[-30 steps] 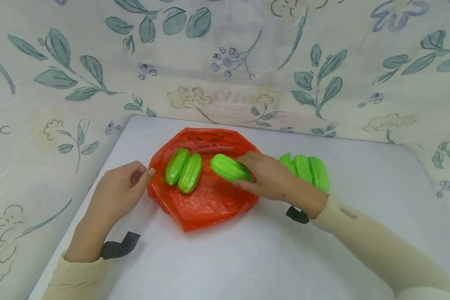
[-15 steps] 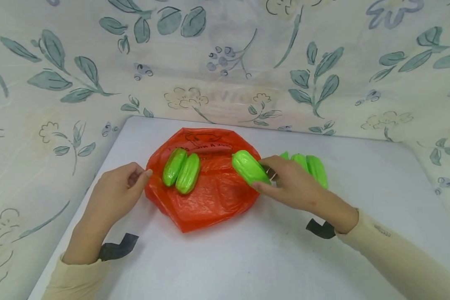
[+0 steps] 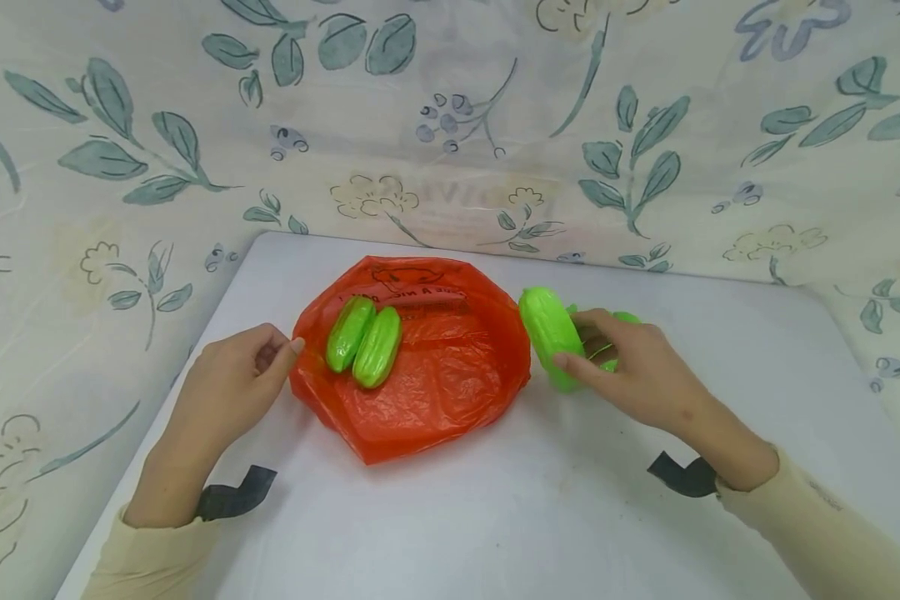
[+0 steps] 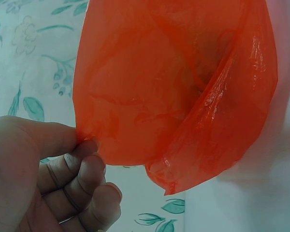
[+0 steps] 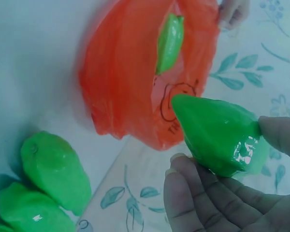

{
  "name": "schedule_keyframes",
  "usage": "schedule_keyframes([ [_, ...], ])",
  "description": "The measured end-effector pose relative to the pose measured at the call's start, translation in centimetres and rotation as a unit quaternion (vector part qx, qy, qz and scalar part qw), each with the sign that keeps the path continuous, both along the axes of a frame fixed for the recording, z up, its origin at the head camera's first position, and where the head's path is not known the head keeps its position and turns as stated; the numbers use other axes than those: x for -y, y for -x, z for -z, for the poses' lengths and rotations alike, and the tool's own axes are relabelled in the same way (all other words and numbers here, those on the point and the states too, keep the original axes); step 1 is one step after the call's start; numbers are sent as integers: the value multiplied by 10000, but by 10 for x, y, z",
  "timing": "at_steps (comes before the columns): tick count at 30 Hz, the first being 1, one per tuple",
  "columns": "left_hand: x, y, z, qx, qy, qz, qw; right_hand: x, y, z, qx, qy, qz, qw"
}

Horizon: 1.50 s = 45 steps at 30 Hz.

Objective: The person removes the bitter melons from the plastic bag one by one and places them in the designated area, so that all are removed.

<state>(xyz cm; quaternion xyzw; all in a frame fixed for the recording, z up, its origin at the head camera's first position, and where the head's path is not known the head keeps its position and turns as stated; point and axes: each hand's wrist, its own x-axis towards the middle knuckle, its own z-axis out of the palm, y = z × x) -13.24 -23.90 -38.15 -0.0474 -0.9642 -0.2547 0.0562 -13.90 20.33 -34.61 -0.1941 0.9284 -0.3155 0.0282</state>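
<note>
My left hand [image 3: 236,387] pinches the left edge of an opened red plastic bag [image 3: 435,392] between thumb and forefinger; the left wrist view shows the bag's edge [image 4: 121,130] at those fingertips. Two glossy, ribbed green cucumbers [image 3: 378,346] lie side by side inside the bag. My right hand [image 3: 637,367] holds another green cucumber [image 3: 547,329] just right of the bag, thumb on one side and fingers on the other. In the right wrist view this cucumber [image 5: 217,133] is seen end-on, with its tapered tip towards the bag.
More green cucumbers [image 5: 55,169] lie on the white table [image 3: 450,533] to the right, mostly hidden behind my right hand in the head view. A flower-and-leaf patterned sheet [image 3: 495,192] rises behind the table.
My right hand has carried the cucumber out from over the bag to the right, towards the other cucumbers. The left hand has stayed at the bag's edge.
</note>
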Motion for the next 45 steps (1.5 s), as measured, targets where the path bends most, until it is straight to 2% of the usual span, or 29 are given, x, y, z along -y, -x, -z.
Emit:
schedule_keyframes([
  [11, 0, 0, -1, 45, -1, 17, 10000, -16, -20, 3, 192, 57, 372, 9991],
  [20, -1, 1, 0, 37, 18, 18, 10000, -23, -34, 12, 416, -53, 668, 9969],
  [28, -2, 0, 0, 103, 0, 3, 9999, -26, -44, 29, 888, -80, 904, 9919],
  [36, -2, 1, 0, 64, 17, 11, 10000, -22, -50, 51, 1048, -137, 979, 9896],
  [45, -2, 0, -1, 54, 2, 3, 10000, -18, -54, 67, 1133, -171, 1093, 9874],
])
